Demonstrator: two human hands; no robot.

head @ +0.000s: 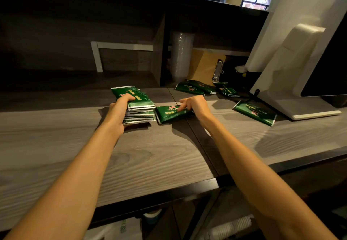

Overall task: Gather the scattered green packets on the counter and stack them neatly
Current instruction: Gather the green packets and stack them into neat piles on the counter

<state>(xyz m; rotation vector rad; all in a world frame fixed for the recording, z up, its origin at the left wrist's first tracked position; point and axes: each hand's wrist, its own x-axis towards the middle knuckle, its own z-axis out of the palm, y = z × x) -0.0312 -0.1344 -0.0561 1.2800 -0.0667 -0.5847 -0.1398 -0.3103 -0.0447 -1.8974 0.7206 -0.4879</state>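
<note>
A stack of green packets stands on the grey wood counter, left of centre. My left hand grips the stack from its left side, thumb over the top packet. Right beside the stack lies a single green packet; my right hand holds its far end with curled fingers. One loose green packet lies flat further right, near the monitor base. Three more packets lie scattered at the back of the counter.
A white monitor stand with a dark screen occupies the right side. A sleeve of clear plastic cups and a brown clipboard stand in the back cubby. A dark divider panel splits the shelf. Stacked cups sit below the counter.
</note>
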